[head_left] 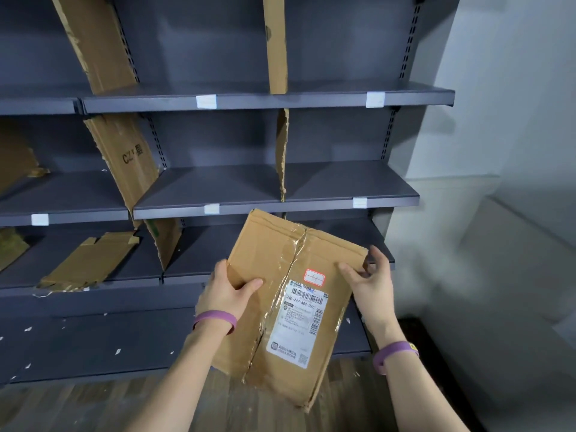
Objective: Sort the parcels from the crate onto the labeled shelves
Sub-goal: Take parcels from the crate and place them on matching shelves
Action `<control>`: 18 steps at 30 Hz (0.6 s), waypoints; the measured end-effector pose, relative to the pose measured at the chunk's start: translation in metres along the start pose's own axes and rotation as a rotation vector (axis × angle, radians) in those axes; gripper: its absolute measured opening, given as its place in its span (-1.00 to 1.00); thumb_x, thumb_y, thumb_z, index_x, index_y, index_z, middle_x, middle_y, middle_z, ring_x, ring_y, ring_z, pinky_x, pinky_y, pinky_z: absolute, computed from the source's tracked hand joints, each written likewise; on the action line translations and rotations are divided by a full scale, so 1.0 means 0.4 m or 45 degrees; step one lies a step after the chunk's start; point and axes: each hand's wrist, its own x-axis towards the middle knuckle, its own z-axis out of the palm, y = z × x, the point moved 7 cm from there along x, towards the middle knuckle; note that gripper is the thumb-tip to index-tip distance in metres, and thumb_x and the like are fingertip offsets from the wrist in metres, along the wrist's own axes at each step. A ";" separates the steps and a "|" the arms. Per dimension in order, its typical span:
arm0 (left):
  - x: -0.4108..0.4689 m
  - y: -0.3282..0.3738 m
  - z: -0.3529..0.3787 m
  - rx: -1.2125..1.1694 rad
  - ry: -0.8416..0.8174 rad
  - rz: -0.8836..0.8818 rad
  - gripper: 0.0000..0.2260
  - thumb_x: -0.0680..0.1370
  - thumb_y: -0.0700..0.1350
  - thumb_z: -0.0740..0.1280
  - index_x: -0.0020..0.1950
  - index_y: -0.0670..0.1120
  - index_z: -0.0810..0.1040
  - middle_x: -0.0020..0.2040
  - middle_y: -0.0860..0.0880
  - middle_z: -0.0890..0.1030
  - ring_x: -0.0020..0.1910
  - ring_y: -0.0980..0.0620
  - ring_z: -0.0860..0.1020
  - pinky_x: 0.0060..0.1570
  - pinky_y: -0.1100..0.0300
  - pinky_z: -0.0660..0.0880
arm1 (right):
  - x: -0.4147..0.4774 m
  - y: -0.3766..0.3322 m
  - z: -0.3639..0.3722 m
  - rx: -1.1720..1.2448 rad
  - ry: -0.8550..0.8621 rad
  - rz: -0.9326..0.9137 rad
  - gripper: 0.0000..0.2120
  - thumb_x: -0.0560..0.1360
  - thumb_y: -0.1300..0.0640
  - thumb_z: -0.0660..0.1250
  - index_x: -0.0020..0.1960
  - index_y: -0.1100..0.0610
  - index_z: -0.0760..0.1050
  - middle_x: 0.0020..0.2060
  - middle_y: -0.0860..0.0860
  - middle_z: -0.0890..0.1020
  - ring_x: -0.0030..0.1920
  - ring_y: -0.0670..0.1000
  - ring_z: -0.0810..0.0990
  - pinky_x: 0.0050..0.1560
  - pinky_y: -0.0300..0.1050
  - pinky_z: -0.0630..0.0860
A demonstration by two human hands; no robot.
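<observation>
A flat brown cardboard parcel (280, 307) with clear tape and a white shipping label (300, 325) is held tilted in front of the grey shelving. My left hand (226, 293) grips its left edge, thumb on top. My right hand (371, 279) holds the upper right corner, thumb on the face and fingers behind the edge. The parcel's top edge reaches up to the middle shelf (274, 207), which carries small white labels (211, 209). The crate is out of view.
Upright cardboard dividers (282, 154) split the shelves into bays. Flattened cardboard (90, 263) lies on the lower left shelf. A white wall (498, 120) stands to the right, and wooden floor (156, 406) lies below.
</observation>
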 end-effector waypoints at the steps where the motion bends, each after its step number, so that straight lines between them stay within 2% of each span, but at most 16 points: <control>1: -0.006 -0.003 0.005 -0.015 0.007 -0.019 -0.31 0.40 0.29 0.38 0.39 0.02 0.23 0.22 -0.07 0.54 0.08 -0.19 0.56 -0.01 -0.02 0.54 | -0.005 0.004 0.009 0.073 -0.009 0.020 -0.39 0.43 0.09 0.50 0.40 0.01 0.31 0.27 -0.05 0.52 0.23 -0.02 0.55 0.18 -0.05 0.57; 3: -0.016 -0.010 0.016 -0.032 0.024 -0.065 -0.31 0.40 0.28 0.37 0.39 0.00 0.24 0.22 -0.08 0.54 0.10 -0.20 0.55 -0.01 0.01 0.52 | -0.016 0.005 0.027 0.084 -0.082 0.019 -0.43 0.45 0.15 0.46 0.37 -0.04 0.31 0.18 -0.07 0.58 0.16 -0.02 0.60 0.09 -0.06 0.62; 6: -0.035 -0.029 0.035 -0.071 0.030 -0.137 -0.32 0.40 0.29 0.37 0.38 -0.02 0.27 0.20 -0.09 0.56 0.13 -0.21 0.54 0.02 0.01 0.50 | -0.028 0.010 0.055 0.043 -0.267 0.002 -0.37 0.53 0.17 0.37 0.40 -0.27 0.15 0.18 -0.14 0.54 0.17 -0.10 0.55 0.03 -0.28 0.59; 7: -0.040 -0.037 0.041 -0.085 0.033 -0.160 -0.33 0.40 0.29 0.37 0.37 -0.03 0.29 0.18 -0.09 0.58 0.12 -0.21 0.55 0.01 0.02 0.50 | -0.029 0.019 0.062 0.007 -0.297 0.015 -0.30 0.53 0.14 0.38 0.42 -0.33 0.06 0.21 -0.15 0.50 0.20 -0.10 0.52 0.08 -0.27 0.56; 9: -0.047 -0.053 0.046 -0.115 0.040 -0.197 -0.34 0.39 0.31 0.36 0.34 -0.03 0.32 0.13 -0.09 0.59 0.08 -0.19 0.55 -0.02 0.03 0.50 | -0.036 0.029 0.075 -0.082 -0.308 0.033 -0.16 0.50 0.02 0.41 0.48 -0.37 -0.11 0.31 -0.14 0.40 0.31 -0.05 0.43 0.29 -0.05 0.47; 11: -0.049 -0.068 0.043 -0.124 0.045 -0.225 -0.37 0.41 0.29 0.36 0.32 -0.05 0.33 0.14 -0.09 0.59 0.08 -0.19 0.55 -0.07 0.09 0.45 | -0.038 0.036 0.100 -0.173 -0.316 0.019 -0.10 0.48 -0.07 0.41 0.48 -0.38 -0.20 0.38 -0.15 0.34 0.37 -0.03 0.37 0.37 0.09 0.40; 14: -0.044 -0.108 0.012 -0.122 0.074 -0.279 -0.42 0.43 0.28 0.35 0.28 -0.06 0.34 0.16 -0.10 0.59 0.10 -0.19 0.56 -0.04 0.07 0.43 | -0.042 0.032 0.163 -0.289 -0.374 -0.025 -0.08 0.51 -0.08 0.37 0.49 -0.35 -0.31 0.44 -0.18 0.28 0.40 -0.05 0.33 0.38 0.09 0.38; 18: -0.013 -0.208 -0.049 -0.131 0.135 -0.368 -0.39 0.41 0.30 0.34 0.27 -0.07 0.34 0.14 -0.10 0.59 0.08 -0.19 0.57 -0.03 0.05 0.47 | -0.054 0.037 0.298 -0.307 -0.519 -0.063 0.01 0.49 0.06 0.42 0.46 -0.36 -0.36 0.42 -0.20 0.30 0.39 -0.10 0.34 0.35 -0.01 0.43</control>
